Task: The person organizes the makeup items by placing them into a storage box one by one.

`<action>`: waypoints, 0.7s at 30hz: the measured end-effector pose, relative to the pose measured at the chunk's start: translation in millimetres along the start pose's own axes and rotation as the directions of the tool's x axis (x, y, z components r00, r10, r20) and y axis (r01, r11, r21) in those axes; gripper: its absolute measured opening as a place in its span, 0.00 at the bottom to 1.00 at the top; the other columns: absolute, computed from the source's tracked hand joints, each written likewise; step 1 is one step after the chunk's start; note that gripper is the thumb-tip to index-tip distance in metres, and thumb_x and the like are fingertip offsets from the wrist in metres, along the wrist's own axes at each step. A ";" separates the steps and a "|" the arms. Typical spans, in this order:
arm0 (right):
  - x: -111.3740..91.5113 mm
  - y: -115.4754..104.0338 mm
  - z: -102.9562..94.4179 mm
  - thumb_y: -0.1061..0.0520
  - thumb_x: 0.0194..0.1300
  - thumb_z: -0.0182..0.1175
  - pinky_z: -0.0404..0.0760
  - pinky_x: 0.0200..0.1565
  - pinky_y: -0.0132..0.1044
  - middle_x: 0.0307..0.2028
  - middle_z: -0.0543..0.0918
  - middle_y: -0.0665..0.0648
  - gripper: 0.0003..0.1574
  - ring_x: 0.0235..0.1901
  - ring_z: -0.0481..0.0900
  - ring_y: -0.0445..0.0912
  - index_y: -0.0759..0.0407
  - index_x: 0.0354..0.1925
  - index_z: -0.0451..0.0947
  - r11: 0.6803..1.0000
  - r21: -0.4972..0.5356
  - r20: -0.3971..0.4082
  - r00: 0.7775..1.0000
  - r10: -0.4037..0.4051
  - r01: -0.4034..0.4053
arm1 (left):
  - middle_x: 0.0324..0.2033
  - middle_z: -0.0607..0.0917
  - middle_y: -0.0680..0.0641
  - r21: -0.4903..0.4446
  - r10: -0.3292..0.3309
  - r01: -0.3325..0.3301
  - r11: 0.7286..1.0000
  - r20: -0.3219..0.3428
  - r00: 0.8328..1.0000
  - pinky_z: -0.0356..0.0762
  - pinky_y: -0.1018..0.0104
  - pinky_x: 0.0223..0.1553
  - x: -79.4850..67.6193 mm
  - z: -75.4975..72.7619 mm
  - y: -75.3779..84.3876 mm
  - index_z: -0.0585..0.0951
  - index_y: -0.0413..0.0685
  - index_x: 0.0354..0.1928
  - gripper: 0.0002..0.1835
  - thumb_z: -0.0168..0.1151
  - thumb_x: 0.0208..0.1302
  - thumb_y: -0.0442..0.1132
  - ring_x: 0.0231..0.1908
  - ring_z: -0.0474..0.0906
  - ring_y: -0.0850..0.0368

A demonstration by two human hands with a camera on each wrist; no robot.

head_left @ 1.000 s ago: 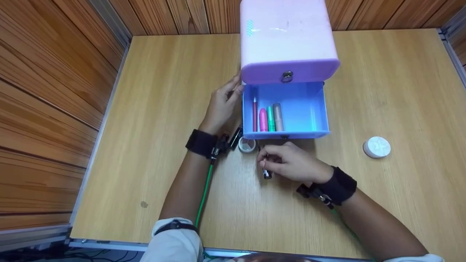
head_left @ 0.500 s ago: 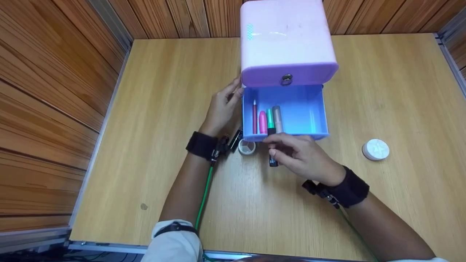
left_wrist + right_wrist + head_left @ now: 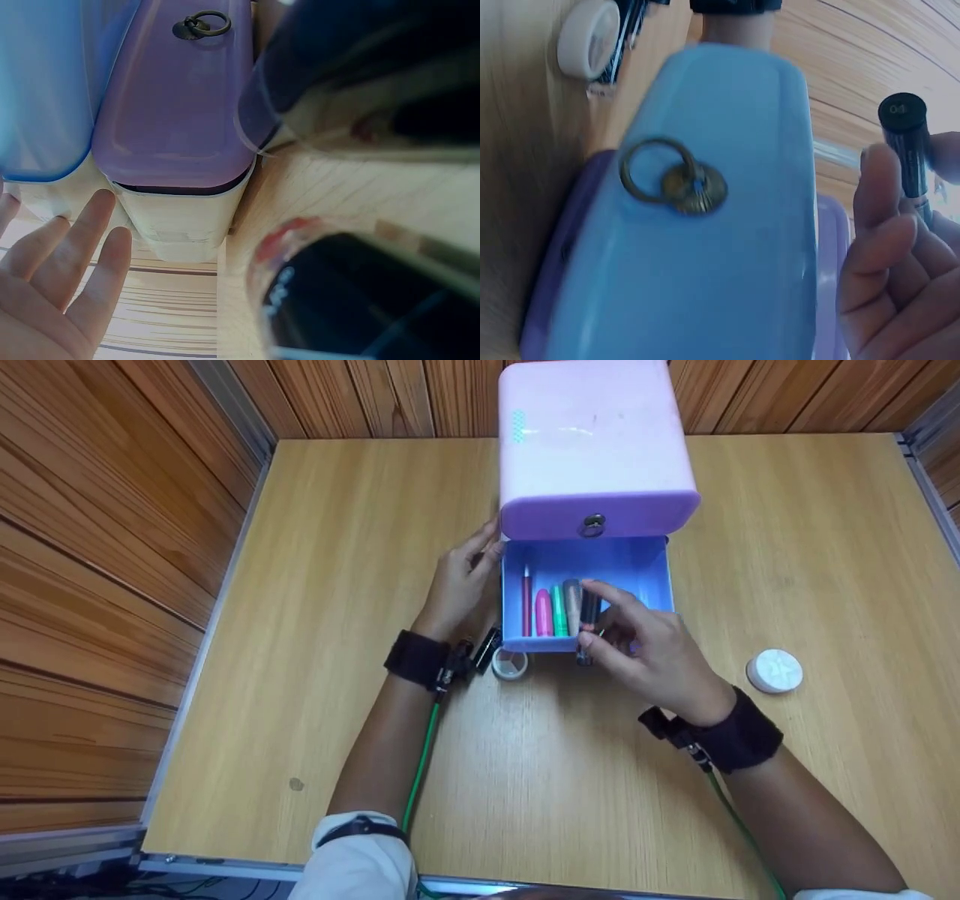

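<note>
Black cosmetic tube (image 3: pixel 589 611) is being pinched by right hand (image 3: pixel 645 652) over open blue drawer (image 3: pixel 652 577) | left hand (image 3: pixel 457 585), fingers straight, is being rested against pink drawer box (image 3: pixel 592 435) | table (image 3: pixel 337 585)

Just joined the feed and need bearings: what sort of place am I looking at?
Probably a small boxed-in test booth: a wooden table walled by wood panelling, holding a pink drawer box with cosmetics.
</note>
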State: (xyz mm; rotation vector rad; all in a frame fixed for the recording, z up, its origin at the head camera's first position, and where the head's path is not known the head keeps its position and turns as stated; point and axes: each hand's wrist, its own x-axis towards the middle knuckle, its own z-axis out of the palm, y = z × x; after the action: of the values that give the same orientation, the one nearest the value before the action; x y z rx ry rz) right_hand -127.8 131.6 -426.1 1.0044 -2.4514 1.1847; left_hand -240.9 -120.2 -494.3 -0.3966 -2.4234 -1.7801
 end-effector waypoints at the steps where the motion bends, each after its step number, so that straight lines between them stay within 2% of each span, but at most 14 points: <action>1: 2.2 1.8 -1.9 0.64 0.62 0.65 0.70 0.21 0.25 0.28 0.82 0.48 0.37 0.23 0.75 0.37 0.58 0.68 0.66 1.000 -0.017 -0.018 1.000 0.005 -0.006 | 0.68 0.67 0.54 -0.002 -0.003 0.003 1.000 0.000 1.000 0.63 0.75 0.62 0.0 -0.1 0.3 0.68 0.52 0.69 0.27 0.52 0.72 0.51 0.66 0.62 0.65; 4: 9.2 8.3 -6.0 0.62 0.63 0.66 0.71 0.23 0.25 0.29 0.83 0.51 0.37 0.24 0.77 0.39 0.57 0.68 0.67 0.996 -0.072 -0.079 0.996 0.038 -0.044 | 0.68 0.66 0.53 -0.005 -0.007 0.007 1.000 0.001 1.000 0.62 0.75 0.63 -0.2 0.0 0.1 0.67 0.52 0.69 0.27 0.53 0.71 0.51 0.66 0.62 0.64; 8: 17.6 17.2 -7.8 0.59 0.65 0.64 0.70 0.23 0.26 0.31 0.85 0.53 0.36 0.24 0.78 0.41 0.56 0.69 0.66 0.978 -0.157 -0.148 0.982 0.116 -0.140 | 0.68 0.67 0.50 -0.005 -0.009 0.009 1.000 0.004 1.000 0.62 0.75 0.63 0.0 0.2 -0.3 0.67 0.52 0.69 0.27 0.53 0.71 0.52 0.66 0.62 0.64; 10: 20.9 21.0 -7.3 0.56 0.66 0.63 0.68 0.20 0.28 0.31 0.85 0.53 0.36 0.21 0.77 0.40 0.56 0.70 0.65 0.960 -0.202 -0.143 0.976 0.165 -0.192 | 0.68 0.68 0.50 0.006 -0.002 0.002 1.000 0.003 1.000 0.62 0.75 0.63 0.0 0.1 -0.5 0.67 0.52 0.69 0.27 0.53 0.71 0.52 0.66 0.63 0.64; 13: 25.6 26.4 -6.1 0.54 0.67 0.62 0.67 0.16 0.32 0.30 0.85 0.53 0.35 0.17 0.75 0.40 0.57 0.69 0.65 0.927 -0.261 -0.064 0.963 0.263 -0.270 | 0.67 0.69 0.52 0.019 0.010 -0.010 1.000 -0.001 1.000 0.61 0.75 0.63 -0.6 0.0 -0.2 0.68 0.53 0.69 0.28 0.52 0.71 0.53 0.65 0.63 0.65; 16: 31.1 30.3 -6.0 0.53 0.67 0.61 0.67 0.15 0.36 0.27 0.83 0.53 0.34 0.15 0.73 0.42 0.58 0.68 0.66 0.887 -0.303 0.042 0.925 0.379 -0.349 | 0.67 0.69 0.52 0.025 0.017 -0.017 1.000 -0.003 1.000 0.62 0.75 0.63 -1.0 0.2 0.2 0.67 0.53 0.69 0.28 0.52 0.71 0.54 0.65 0.64 0.65; 21: 38.9 32.8 -8.5 0.53 0.67 0.60 0.66 0.15 0.38 0.18 0.74 0.53 0.34 0.14 0.70 0.46 0.60 0.68 0.66 0.823 -0.367 0.202 0.827 0.525 -0.433 | 0.67 0.69 0.47 0.020 0.023 -0.023 1.000 -0.002 1.000 0.62 0.75 0.63 -1.7 1.2 0.2 0.67 0.51 0.69 0.28 0.52 0.71 0.53 0.65 0.64 0.63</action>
State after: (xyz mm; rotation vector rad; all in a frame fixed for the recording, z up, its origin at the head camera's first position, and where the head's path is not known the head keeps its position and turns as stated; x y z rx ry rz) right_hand -179.2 133.7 -421.6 0.5005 -3.1357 0.7593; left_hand -239.1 -119.2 -494.9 -0.4190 -2.4227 -1.7448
